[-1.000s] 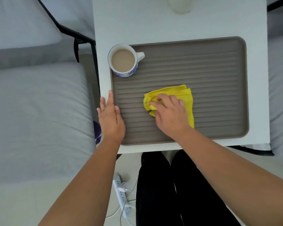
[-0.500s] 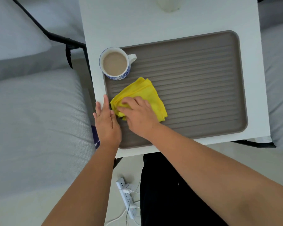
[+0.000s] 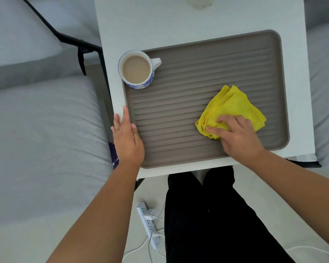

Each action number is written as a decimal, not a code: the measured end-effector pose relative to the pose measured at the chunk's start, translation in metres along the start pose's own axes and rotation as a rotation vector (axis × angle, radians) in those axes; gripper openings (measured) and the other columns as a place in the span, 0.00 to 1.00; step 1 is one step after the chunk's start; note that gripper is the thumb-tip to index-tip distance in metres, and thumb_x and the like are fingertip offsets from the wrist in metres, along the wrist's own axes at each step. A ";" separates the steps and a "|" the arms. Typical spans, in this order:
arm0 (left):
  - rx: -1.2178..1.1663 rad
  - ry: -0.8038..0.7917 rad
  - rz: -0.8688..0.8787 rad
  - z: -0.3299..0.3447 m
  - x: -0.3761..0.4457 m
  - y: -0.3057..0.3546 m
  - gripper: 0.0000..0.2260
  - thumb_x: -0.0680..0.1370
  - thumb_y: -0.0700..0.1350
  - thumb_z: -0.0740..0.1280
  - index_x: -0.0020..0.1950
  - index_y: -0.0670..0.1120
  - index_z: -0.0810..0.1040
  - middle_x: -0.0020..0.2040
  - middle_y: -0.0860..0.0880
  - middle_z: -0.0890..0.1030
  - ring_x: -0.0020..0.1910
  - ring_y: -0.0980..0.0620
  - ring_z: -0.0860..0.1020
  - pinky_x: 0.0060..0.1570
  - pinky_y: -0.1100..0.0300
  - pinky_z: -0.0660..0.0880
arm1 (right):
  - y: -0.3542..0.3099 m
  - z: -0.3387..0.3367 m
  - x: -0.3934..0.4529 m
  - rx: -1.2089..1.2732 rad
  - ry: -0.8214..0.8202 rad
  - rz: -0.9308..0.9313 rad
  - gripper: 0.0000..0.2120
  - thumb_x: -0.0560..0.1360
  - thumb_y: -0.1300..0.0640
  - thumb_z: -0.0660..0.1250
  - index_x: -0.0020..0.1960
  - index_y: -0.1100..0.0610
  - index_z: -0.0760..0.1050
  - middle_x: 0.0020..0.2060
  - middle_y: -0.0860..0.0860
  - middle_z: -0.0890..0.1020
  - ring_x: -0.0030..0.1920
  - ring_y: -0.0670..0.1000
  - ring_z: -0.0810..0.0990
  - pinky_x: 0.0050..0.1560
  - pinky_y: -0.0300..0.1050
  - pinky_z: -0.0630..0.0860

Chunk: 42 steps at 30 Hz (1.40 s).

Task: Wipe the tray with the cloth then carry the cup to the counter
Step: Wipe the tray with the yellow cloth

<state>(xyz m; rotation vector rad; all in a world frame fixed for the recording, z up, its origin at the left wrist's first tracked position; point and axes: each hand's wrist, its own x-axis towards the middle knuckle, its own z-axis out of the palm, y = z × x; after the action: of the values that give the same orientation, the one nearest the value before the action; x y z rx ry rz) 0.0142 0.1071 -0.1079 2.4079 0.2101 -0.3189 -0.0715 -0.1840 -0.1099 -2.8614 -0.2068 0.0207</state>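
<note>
A ribbed grey-brown tray (image 3: 198,73) lies on a small white table (image 3: 179,19). A blue-and-white cup (image 3: 137,70) full of milky drink stands on the tray's far left corner, handle pointing right. A folded yellow cloth (image 3: 234,107) lies on the right half of the tray. My right hand (image 3: 237,137) presses down on the cloth's near edge, fingers curled on it. My left hand (image 3: 127,137) lies flat, fingers together, on the tray's left rim, holding nothing.
Grey cushions (image 3: 42,139) flank the table on the left and right. A pale object (image 3: 198,1) stands at the table's far edge. A white power strip (image 3: 149,223) with cables lies on the floor by my dark-trousered legs (image 3: 213,215).
My right hand has slid the cloth from the tray's left side, near the cup, across to the right half. My left hand has stayed on the left rim.
</note>
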 end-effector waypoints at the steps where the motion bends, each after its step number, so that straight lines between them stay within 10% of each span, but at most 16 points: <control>1: 0.004 0.007 0.007 0.000 0.000 0.001 0.22 0.84 0.42 0.50 0.78 0.54 0.54 0.77 0.44 0.58 0.78 0.51 0.48 0.76 0.52 0.45 | -0.007 0.002 0.002 0.012 0.006 0.002 0.22 0.66 0.64 0.65 0.56 0.46 0.77 0.53 0.54 0.78 0.47 0.59 0.75 0.42 0.49 0.66; 10: 0.031 0.023 0.046 0.003 0.002 -0.003 0.23 0.83 0.40 0.51 0.78 0.50 0.54 0.76 0.45 0.63 0.78 0.49 0.51 0.75 0.52 0.46 | -0.109 0.035 0.052 0.011 -0.109 -0.148 0.21 0.66 0.58 0.57 0.55 0.49 0.79 0.52 0.52 0.79 0.48 0.56 0.68 0.45 0.49 0.62; 27: -0.035 0.046 -0.006 -0.001 -0.004 0.011 0.22 0.84 0.39 0.51 0.78 0.50 0.56 0.72 0.38 0.67 0.78 0.48 0.50 0.76 0.51 0.44 | -0.007 -0.010 -0.029 0.014 0.008 0.245 0.21 0.67 0.62 0.58 0.56 0.57 0.81 0.45 0.60 0.79 0.38 0.61 0.73 0.37 0.53 0.73; 42: -0.057 0.050 0.024 0.004 0.001 -0.002 0.23 0.82 0.39 0.51 0.77 0.51 0.58 0.75 0.45 0.65 0.78 0.50 0.51 0.76 0.49 0.45 | -0.148 0.044 0.045 0.134 -0.149 -0.097 0.21 0.68 0.58 0.59 0.58 0.49 0.78 0.46 0.51 0.77 0.44 0.56 0.71 0.41 0.49 0.63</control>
<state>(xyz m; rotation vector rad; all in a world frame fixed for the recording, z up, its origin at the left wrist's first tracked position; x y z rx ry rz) 0.0142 0.1056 -0.1121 2.3619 0.2104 -0.2384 -0.0493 -0.0250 -0.1124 -2.7138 -0.3590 0.2208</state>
